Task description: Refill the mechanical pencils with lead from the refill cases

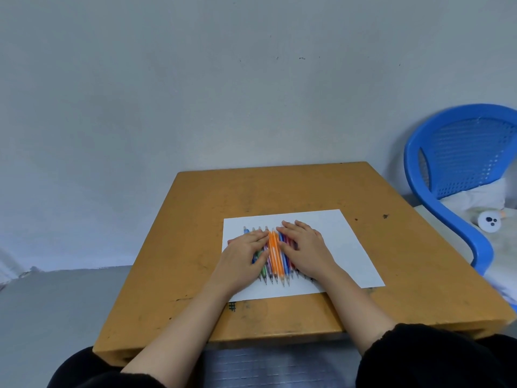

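Several mechanical pencils (274, 254) lie side by side on a white sheet of paper (347, 247), tips toward me; orange ones show in the middle, with blue, green, purple and red ones beside them. My left hand (246, 256) lies flat on the left part of the row, fingers straight. My right hand (305, 247) lies flat on the right part, covering the pencils there. No refill case is in view.
The paper lies on a small yellow-brown wooden table (195, 247) that stands against a grey wall. A blue plastic chair (458, 169) with a white cloth and a small white round object (488, 222) on its seat stands at the right.
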Demonstrator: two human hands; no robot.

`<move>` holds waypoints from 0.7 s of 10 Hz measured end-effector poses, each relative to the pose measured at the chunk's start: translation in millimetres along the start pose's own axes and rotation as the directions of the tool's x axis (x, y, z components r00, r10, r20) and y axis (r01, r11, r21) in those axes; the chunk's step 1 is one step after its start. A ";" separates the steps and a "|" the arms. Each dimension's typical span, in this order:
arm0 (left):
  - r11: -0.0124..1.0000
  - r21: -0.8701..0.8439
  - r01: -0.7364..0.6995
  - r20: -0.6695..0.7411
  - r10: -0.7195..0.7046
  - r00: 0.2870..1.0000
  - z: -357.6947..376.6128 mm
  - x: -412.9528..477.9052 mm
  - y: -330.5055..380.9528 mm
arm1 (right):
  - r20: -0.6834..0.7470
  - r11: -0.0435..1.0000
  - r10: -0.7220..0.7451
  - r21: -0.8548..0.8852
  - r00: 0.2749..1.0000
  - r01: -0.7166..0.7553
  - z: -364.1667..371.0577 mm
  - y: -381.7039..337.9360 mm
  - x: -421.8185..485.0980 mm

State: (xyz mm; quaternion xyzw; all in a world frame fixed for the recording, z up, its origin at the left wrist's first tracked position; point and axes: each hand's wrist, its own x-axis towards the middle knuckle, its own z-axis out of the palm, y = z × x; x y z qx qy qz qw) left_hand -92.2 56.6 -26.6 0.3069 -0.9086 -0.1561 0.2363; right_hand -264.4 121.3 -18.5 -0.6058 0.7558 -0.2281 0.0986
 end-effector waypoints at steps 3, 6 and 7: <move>0.995 0.095 -0.034 -0.252 0.057 0.966 -7.9 -6.9 5.5 | -0.020 0.996 0.015 0.092 1.000 -0.013 -13.1 -15.0 -12.9; 0.995 0.049 0.088 -0.480 -0.053 0.876 -44.2 -61.6 9.7 | -0.357 0.912 -0.072 0.354 0.931 0.207 -88.0 -36.9 -98.0; 0.990 -0.046 0.133 -0.562 -0.136 0.816 -56.7 -99.4 0.5 | -0.533 0.878 -0.097 0.352 0.841 0.324 -117.7 -38.6 -135.4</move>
